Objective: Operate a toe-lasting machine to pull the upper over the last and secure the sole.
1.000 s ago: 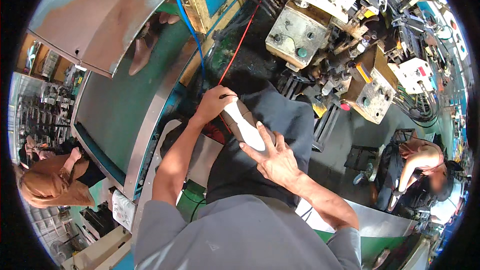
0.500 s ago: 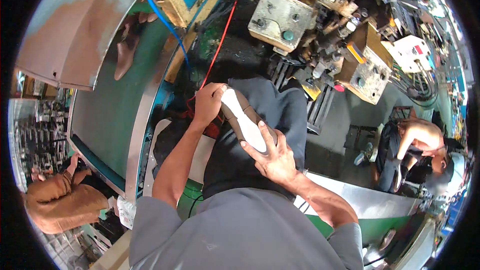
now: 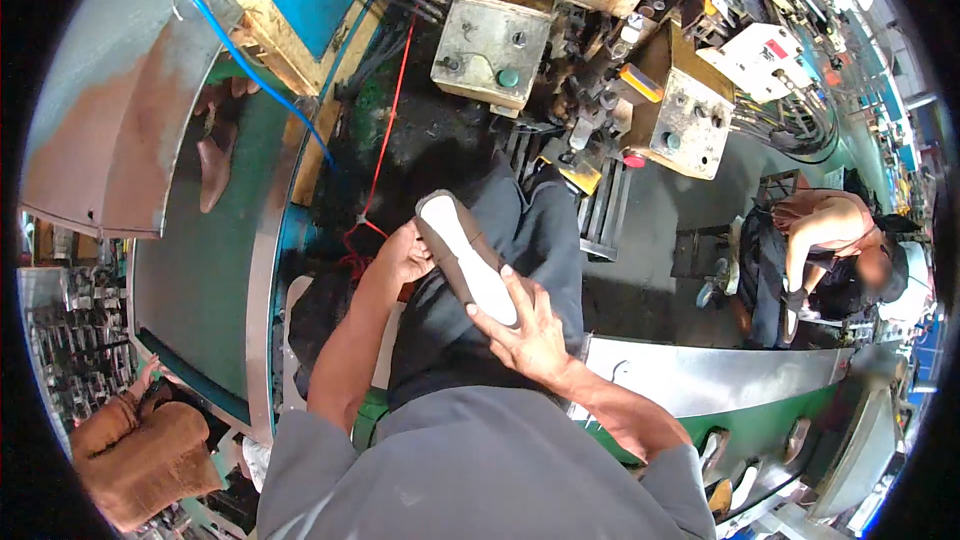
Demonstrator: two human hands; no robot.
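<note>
A brown shoe [image 3: 462,258] lies sole side up over my lap, with a white insole-shaped strip along its underside. My right hand [image 3: 528,332] grips its near, broader end, thumb on one side and fingers spread over the other. Beside the far, narrower end, my left hand [image 3: 405,254] has its fingers curled in a pinch close to the shoe's left side. Whatever those fingertips may hold is hidden.
On the left a green conveyor belt [image 3: 190,280] carries a brown shoe [image 3: 215,168]. Machines with a control box [image 3: 497,45] stand ahead. Another person [image 3: 820,250] bends over at the right; a brown-clad person [image 3: 150,460] is at lower left. More shoes lie on the right-hand belt [image 3: 650,420].
My left hand has come off the far end of the shoe and moved down beside it, fingers curling. The right hand keeps its grip. The view has shifted, with surroundings appearing turned.
</note>
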